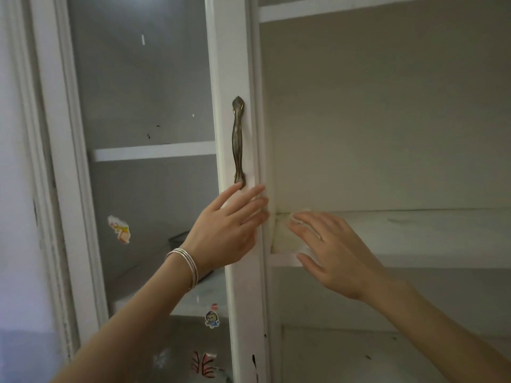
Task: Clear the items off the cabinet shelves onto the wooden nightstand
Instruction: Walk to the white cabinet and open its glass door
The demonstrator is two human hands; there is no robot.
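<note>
No text, label, brand or number can be read anywhere. The small colourful cartoon stickers (pixel 211 319) on the glass pane of the white-framed cabinet door (pixel 143 106) at the left carry pictures only, with no legible lettering.

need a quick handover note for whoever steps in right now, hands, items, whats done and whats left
Left hand: open, empty, fingers flat on the white door frame just below the bronze handle.
Right hand: open, empty, reaching over the corner of the open shelf.
Items: none visible on the open shelves; a dark object sits behind the glass door.
Done: open side looks cleared.
Left: check behind the glass. Nightstand not in view.
</note>
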